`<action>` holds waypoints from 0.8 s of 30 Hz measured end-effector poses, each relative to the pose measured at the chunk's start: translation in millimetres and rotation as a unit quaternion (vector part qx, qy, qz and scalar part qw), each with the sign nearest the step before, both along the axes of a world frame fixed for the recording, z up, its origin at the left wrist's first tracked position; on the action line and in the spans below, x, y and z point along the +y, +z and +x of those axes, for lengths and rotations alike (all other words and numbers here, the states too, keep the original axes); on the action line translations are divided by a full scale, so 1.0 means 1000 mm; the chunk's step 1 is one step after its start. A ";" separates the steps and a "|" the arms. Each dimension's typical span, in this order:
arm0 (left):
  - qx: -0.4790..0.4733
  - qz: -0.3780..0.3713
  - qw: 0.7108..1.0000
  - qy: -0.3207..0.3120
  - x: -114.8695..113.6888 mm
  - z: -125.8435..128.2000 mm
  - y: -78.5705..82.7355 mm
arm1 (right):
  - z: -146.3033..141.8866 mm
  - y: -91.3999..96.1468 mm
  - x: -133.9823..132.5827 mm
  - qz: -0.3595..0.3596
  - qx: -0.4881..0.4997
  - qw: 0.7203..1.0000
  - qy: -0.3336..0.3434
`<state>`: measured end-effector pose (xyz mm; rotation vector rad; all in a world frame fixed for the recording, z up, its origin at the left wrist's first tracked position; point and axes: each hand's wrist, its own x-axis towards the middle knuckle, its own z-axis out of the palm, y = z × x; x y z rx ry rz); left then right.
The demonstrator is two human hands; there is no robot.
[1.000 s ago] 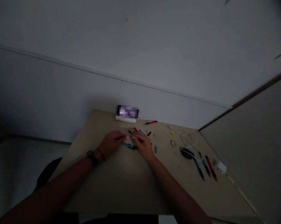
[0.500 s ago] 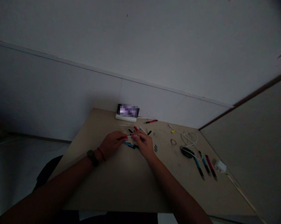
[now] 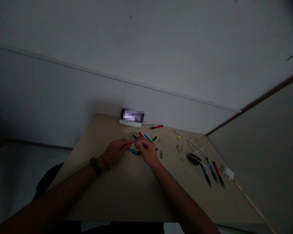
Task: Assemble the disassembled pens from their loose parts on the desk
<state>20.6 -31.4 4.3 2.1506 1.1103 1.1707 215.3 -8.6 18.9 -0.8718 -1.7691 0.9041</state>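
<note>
**Hands.** The left hand [image 3: 115,152], with a black wristwatch [image 3: 95,165] and a red cord bracelet [image 3: 104,162] at the wrist, is closed in a narrow pinch on a slim red-tipped pen part [image 3: 129,143]. The right hand [image 3: 147,151] is also in a narrow pinch. Its fingertips [image 3: 139,142] meet a thin white plastic rod [image 3: 136,143] between the hands, with the rod's far end reaching toward the red tip. Low light makes the exact finger contact hard to confirm.

**Work area.** Both hands sit above a light tan wooden tabletop [image 3: 117,198]. A blue-and-black pen barrel [image 3: 134,151] lies just below the fingers. Just beyond the hands lie a blue pen barrel [image 3: 148,137], a red pen part [image 3: 140,134], and small black pen parts [image 3: 154,138]. A long white rod [image 3: 130,131] lies further back. Small ridged black pieces [image 3: 161,155] lie to the right.

**Right side of table.** Three assembled pens, two blue [image 3: 206,175] [image 3: 212,172] and one red [image 3: 218,174], lie side by side. Near them are a black oval object [image 3: 193,159], a coiled white cable [image 3: 196,146], and a white plug adapter [image 3: 228,173].

**Far edge.** A red-and-black pen [image 3: 156,127] lies beside a white stand [image 3: 130,123] carrying a pixelated phone [image 3: 132,116], against a white wall [image 3: 63,97].
</note>
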 end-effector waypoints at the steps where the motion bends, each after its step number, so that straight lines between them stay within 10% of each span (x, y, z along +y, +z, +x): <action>1: 0.004 -0.002 1.000 0.004 0.000 0.000 -0.001 | 0.000 0.000 0.000 0.001 0.002 1.000 -0.001; 24: -0.071 -0.032 0.992 0.095 0.012 -0.007 0.001 | 0.011 -0.015 0.016 -0.070 0.011 0.993 -0.095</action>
